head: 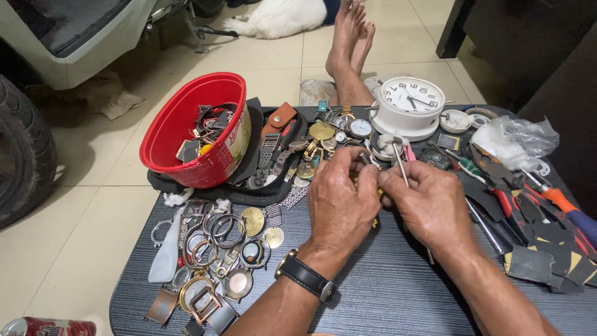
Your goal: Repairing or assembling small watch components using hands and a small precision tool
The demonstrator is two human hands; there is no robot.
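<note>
The left hand (341, 205) and right hand (429, 205) meet fingertip to fingertip over the middle of the table (398, 292). Both are pinched nearly shut. Between them sits a small brass part (375, 194), mostly hidden by the fingers, so its shape cannot be told. The right hand also grips a thin metal tool (401, 169); its long axis runs near to far, tilted slightly left, its tip rising past the fingers. The part lies at the left fingertips, just left of the right thumb, so both hands are equally close. A dark-strapped watch (305, 275) is on the left wrist.

Outward: watch cases and rings (217, 249) lie near-left, a red bowl (186, 134) of parts far-left, a white clock (408, 106) far, just beyond the hands, and pliers (507, 199) to the right. Bare feet (349, 46) rest on the floor beyond the table.
</note>
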